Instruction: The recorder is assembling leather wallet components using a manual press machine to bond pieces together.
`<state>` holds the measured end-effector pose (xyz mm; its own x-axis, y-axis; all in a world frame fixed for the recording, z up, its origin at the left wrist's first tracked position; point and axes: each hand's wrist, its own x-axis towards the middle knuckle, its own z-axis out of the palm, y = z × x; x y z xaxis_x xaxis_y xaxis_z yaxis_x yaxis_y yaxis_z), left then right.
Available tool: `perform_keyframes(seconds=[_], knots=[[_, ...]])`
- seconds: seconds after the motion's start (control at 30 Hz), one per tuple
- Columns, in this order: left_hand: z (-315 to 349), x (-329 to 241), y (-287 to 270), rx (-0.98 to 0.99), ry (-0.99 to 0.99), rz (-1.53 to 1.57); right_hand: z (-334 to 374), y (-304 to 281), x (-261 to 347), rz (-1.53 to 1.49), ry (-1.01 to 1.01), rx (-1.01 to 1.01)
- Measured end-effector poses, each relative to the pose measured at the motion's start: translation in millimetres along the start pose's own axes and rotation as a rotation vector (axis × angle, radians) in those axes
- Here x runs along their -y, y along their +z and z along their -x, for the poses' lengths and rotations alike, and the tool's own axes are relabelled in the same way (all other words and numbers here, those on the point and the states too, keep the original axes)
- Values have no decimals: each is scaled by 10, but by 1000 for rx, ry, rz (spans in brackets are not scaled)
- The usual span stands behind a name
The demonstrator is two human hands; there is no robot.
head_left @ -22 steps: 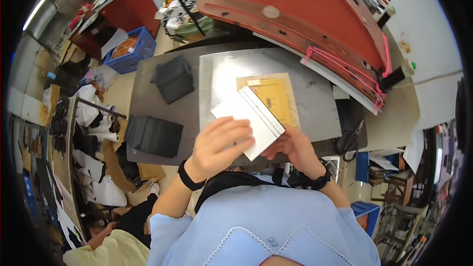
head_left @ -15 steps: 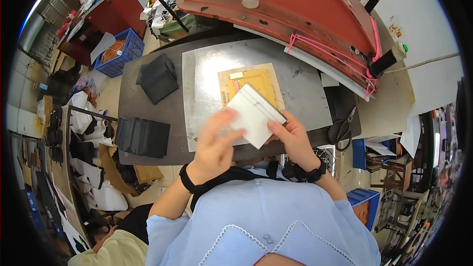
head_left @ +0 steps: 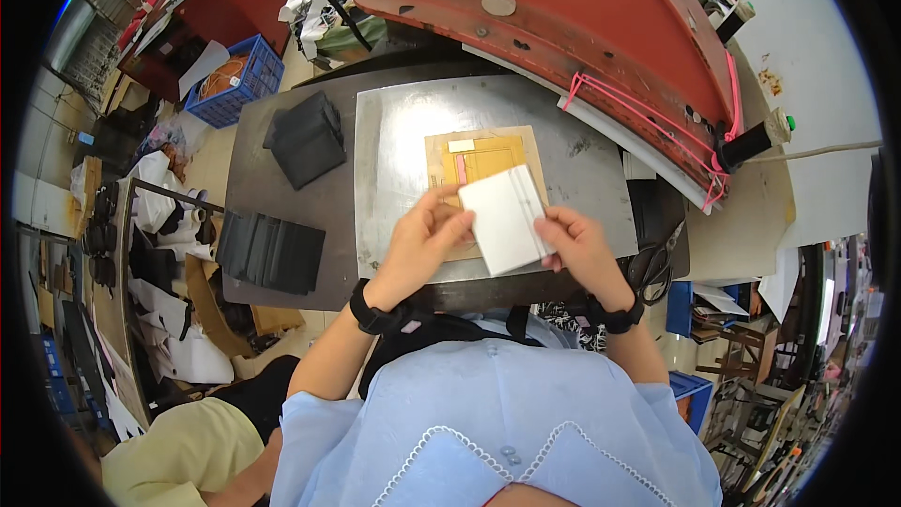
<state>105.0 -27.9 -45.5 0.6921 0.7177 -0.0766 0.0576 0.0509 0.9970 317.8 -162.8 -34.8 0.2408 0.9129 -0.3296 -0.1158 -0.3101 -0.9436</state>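
Observation:
A white rectangular panel with a thin line along its right side is held level between my two hands. My left hand pinches its left edge with thumb on top. At the right edge, my right hand grips it between thumb and fingers. Beneath and behind the panel, a yellow-faced template board lies on a shiny metal plate; the panel hides part of it. Left of the plate are two stacks of black pieces, an upper stack and a fanned lower stack.
A large red machine with pink cord rises over the table's far side. Scissors lie at the table's right end. A blue crate stands on the floor at far left. Another person sits at lower left.
The white panel has turned more upright and shifted slightly right. My left hand, blurred with spread fingers before, now grips its left edge. The whole view has shifted slightly.

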Motion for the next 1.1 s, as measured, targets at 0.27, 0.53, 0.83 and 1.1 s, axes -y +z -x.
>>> perform_keyframes(seconds=[0.27, 0.53, 0.83, 1.1], knots=[[-243, -3, -304, -141, 383, -649, -465, 163, 68, -108, -42, -109], [-272, -10, -218, 6, 537, -796, -487, 169, 30, 153, -73, -157], [-246, 23, -234, 20, 523, -854, -495, 220, 166, 155, 17, -139], [-314, 11, -206, -10, 548, -968, -522, 197, 87, 165, -55, -115]])
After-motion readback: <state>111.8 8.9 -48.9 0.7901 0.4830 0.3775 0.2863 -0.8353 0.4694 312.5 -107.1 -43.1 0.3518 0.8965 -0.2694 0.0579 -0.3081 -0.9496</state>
